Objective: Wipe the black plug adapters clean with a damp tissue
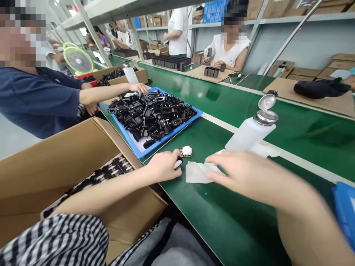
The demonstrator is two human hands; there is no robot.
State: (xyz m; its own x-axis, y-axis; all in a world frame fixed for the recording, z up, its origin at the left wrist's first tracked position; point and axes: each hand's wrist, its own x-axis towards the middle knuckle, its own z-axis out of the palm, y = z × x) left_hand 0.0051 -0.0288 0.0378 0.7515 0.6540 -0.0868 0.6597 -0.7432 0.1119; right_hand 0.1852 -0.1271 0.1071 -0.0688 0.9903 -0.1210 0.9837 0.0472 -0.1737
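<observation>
My left hand [163, 167] pinches a black oval part [179, 163] over the green bench [199, 210], whether my blurred right hand [241, 171] grips the white wipe [195, 173] beside it I cannot tell; slack fingertips could drop the part.

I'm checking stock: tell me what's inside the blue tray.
The tray holds heaped black parts, with some pale bottom showing at the near corner. The heap hides most of the bottom and its lower layers.
</observation>
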